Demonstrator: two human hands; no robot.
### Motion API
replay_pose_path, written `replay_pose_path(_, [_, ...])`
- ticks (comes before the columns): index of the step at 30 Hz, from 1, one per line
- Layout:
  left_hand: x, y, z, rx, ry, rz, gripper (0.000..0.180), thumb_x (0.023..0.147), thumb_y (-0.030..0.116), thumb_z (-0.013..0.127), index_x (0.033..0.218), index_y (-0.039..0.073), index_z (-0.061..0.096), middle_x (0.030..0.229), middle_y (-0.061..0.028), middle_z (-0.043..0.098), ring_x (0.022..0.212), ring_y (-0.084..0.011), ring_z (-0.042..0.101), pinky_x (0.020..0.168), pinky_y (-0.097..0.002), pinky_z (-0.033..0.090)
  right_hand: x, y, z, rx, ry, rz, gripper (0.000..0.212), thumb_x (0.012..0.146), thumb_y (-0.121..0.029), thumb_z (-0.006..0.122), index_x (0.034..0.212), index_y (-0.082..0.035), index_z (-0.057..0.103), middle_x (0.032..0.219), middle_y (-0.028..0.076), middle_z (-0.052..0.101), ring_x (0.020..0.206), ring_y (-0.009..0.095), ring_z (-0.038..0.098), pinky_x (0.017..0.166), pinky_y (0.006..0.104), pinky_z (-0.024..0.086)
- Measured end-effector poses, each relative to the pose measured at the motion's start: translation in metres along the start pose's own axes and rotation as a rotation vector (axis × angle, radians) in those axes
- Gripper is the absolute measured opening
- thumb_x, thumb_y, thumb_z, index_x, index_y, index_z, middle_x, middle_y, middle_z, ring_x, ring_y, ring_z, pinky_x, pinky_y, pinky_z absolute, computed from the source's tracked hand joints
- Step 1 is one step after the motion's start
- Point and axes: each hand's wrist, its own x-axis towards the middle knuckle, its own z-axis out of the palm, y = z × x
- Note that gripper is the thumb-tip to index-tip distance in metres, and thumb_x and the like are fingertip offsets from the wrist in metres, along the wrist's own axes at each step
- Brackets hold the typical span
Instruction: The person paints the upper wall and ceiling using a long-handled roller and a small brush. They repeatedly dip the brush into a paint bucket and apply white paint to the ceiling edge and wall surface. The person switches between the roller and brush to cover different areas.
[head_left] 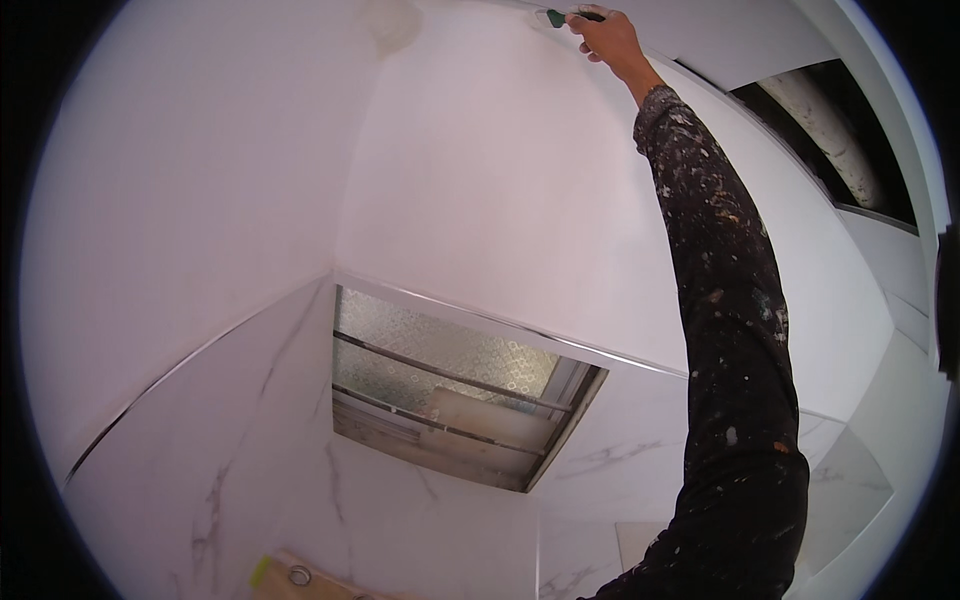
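My right hand (608,42) is stretched high overhead at the top of the view, its fingers closed round the green and dark handle of a putty knife (556,18). The pale blade points left and lies against or very near the white wall (500,150), close to its upper edge; actual contact cannot be made out. Around the blade the surface looks slightly darker. Another greyish-beige patch (392,28) marks the wall farther left, by the corner. A dark sleeve (730,300) spattered with paint covers my right arm. My left hand is out of the picture.
Below the white wall is a window opening (450,390) with patterned glass and metal bars. Marbled panels (250,430) with metal trim line the lower walls. A dark ceiling opening (830,140) shows a pipe. At the bottom edge sits a tan object (325,583) with a round ring.
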Motion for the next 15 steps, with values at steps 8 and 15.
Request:
replay_pose_path(8, [-0.004, 0.006, -0.03, 0.227, -0.197, 0.009, 0.076, 0.101, 0.056, 0.027, 0.158, 0.006, 0.018, 0.163, -0.0222, 0.013, 0.151, -0.0398, 0.01, 0.119, -0.0564, 0.007, 0.009, -0.009, 0.001, -0.084, 0.015, 0.134, 0.023, 0.081, -0.022, 0.06, 0.085, -0.003, 0.072, 0.061, 0.011, 0.063, 0.049, 0.021, 0.06, 0.047, 0.0349, 0.051])
replay_pose_path(15, [0.003, -0.003, -0.013, 0.18, -0.111, 0.05, 0.075, 0.101, 0.056, 0.024, 0.158, 0.006, 0.017, 0.164, -0.0215, 0.011, 0.152, -0.038, 0.006, 0.119, -0.0559, 0.006, 0.008, 0.004, -0.002, -0.027, 0.023, 0.169, 0.022, 0.082, -0.021, 0.061, 0.084, -0.001, 0.069, 0.066, 0.011, 0.064, 0.053, 0.02, 0.061, 0.047, 0.0343, 0.05])
